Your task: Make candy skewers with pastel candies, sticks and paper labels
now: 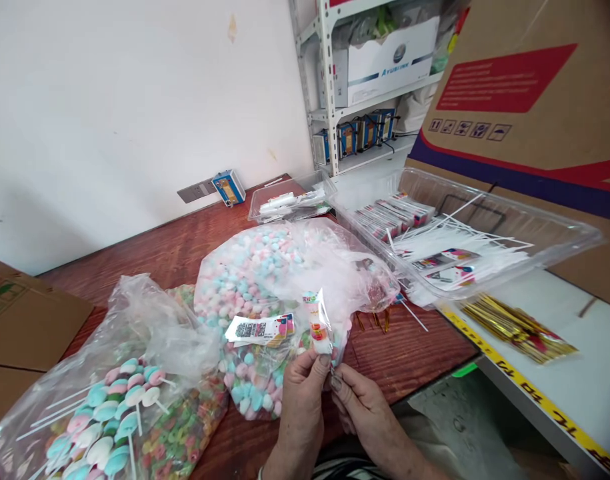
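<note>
My left hand and my right hand meet at the near edge of the wooden table. Both pinch the bottom of a small clear wrapper that stands upright, with a sweet and a printed label inside. Just behind it lies a big clear bag of pink, blue and white sweets, with a printed label card lying on it. At the lower left, another clear bag holds finished pastel sweets on white sticks, lying over a bag of coloured ring sweets.
A clear plastic tray on the right holds white sticks and stacks of printed wrappers. Gold twist ties lie on a white surface beside it. A smaller clear tray, a shelf unit and cardboard boxes stand behind.
</note>
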A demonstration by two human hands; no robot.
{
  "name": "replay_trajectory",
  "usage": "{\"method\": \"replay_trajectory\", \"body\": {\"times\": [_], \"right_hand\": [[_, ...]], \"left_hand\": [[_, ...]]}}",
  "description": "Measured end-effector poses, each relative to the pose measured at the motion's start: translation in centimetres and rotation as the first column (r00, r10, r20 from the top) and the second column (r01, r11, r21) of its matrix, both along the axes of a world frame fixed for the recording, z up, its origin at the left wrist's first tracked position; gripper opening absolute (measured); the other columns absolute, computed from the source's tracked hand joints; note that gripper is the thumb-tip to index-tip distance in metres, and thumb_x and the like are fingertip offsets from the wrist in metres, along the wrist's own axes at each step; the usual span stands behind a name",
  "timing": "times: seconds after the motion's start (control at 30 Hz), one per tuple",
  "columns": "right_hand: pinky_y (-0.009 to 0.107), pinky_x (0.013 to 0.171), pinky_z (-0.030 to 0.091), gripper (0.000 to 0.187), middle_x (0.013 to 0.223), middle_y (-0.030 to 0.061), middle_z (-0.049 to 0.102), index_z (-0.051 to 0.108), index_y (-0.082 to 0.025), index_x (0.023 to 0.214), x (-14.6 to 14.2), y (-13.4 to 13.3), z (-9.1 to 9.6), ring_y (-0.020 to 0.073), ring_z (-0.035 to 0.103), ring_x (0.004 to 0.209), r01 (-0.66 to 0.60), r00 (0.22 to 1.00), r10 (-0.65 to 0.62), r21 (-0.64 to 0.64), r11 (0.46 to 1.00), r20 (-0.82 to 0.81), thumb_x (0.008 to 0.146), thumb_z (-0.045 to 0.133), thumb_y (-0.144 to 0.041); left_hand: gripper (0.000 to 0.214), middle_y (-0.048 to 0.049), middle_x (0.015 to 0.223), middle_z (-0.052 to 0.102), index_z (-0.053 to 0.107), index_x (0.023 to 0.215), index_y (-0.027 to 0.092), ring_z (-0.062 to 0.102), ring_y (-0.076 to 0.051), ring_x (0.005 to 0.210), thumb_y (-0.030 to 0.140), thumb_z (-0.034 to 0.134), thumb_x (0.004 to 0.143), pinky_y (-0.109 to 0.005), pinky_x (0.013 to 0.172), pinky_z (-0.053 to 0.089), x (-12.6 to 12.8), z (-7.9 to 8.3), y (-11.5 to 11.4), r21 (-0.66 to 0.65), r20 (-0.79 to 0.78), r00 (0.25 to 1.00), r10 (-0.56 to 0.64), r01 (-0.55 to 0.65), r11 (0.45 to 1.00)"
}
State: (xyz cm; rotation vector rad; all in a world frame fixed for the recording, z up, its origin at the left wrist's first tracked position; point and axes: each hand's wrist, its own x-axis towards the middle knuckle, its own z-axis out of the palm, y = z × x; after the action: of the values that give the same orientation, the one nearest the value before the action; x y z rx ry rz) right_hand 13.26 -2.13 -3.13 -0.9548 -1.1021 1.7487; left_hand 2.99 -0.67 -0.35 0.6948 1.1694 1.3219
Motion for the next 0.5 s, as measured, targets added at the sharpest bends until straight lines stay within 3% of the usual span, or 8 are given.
{"method": "replay_trajectory", "body": {"times": [0.2, 0.3, 0.4, 0.5], "right_hand": [[0.021, 0.042, 0.028, 0.037, 0.055, -0.0091, 0.031, 0.047, -0.021, 0.078, -0.6, 0.2, 1.1, 0.008, 0.029, 0.045, -0.018, 1.0, 0.018, 0.006, 1.0, -0.002, 0.092, 0.045, -0.055], [0.023, 0.053, 0.037, 0.032, 0.06, -0.004, 0.048, 0.05, -0.02, 0.073, 0.4, 0.5, 2.7, 0.011, 0.046, 0.054, -0.123, 0.97, 0.077, 0.191, 0.974, 0.232, 0.096, 0.042, -0.04], [0.025, 0.067, 0.04, 0.021, 0.076, 0.0002, 0.062, 0.059, -0.019, 0.075, 3.0, 1.2, 3.4, 0.0146, 0.056, 0.072, -0.255, 0.844, 0.063, 0.296, 0.921, 0.532, 0.092, 0.05, -0.027], [0.026, 0.069, 0.04, 0.02, 0.077, 0.0004, 0.065, 0.062, -0.02, 0.078, 5.9, 2.1, 2.9, 0.016, 0.059, 0.075, -0.26, 0.658, -0.018, 0.249, 0.933, 0.752, 0.091, 0.049, -0.024]], "left_hand": [[0.022, -0.0014, 0.068, 0.067, 0.073, 0.075, 0.015, 0.057, -0.012, 0.064, 0.036, 0.076, 0.071, -0.023, 0.063, 0.045, 0.3, 0.6, -0.4, -0.041, 0.088, 0.996, 0.023, -0.02, 0.999], [0.025, -0.0025, 0.073, 0.068, 0.071, 0.079, 0.016, 0.059, -0.013, 0.063, 0.037, 0.078, 0.068, -0.024, 0.059, 0.047, -1.0, 1.5, -0.4, -0.059, 0.18, 0.983, 0.039, -0.029, 0.998], [0.026, -0.0006, 0.073, 0.066, 0.066, 0.078, 0.018, 0.059, -0.012, 0.06, 0.036, 0.08, 0.066, -0.024, 0.056, 0.047, -3.8, 2.2, -0.4, -0.02, 0.14, 0.985, 0.105, -0.104, 0.994], [0.028, 0.0021, 0.062, 0.058, 0.063, 0.073, 0.017, 0.052, -0.011, 0.055, 0.042, 0.076, 0.07, -0.024, 0.056, 0.046, -6.9, 2.1, -1.1, 0.108, -0.137, 0.972, 0.193, -0.179, 0.978]]}}
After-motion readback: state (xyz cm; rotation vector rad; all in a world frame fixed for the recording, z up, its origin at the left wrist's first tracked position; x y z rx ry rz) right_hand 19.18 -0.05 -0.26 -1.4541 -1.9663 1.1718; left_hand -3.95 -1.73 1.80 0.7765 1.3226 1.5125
